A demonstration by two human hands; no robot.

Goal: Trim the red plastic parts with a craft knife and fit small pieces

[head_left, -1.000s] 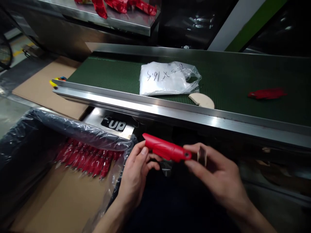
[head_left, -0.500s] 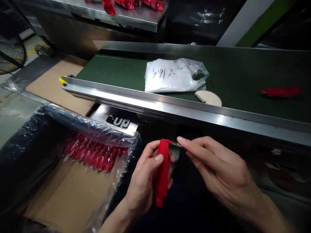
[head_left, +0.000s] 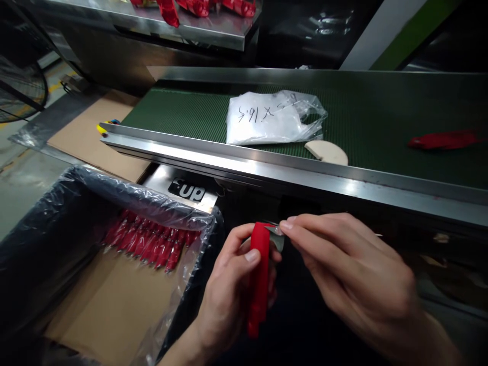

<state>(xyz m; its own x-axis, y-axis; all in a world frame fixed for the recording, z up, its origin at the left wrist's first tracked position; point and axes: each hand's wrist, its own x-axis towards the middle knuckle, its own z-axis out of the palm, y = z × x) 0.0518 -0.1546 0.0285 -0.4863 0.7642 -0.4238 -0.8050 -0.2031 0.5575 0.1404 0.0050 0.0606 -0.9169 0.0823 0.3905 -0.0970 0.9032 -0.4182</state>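
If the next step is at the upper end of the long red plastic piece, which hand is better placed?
Probably the right hand: it pinches a thin, silvery pointed tool at that end, while the left hand is occupied gripping the red piece.

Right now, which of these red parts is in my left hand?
The red part clasped by your left hand's fingers; the others lie on the green conveyor belt, in the plastic-lined bin or on the metal table.
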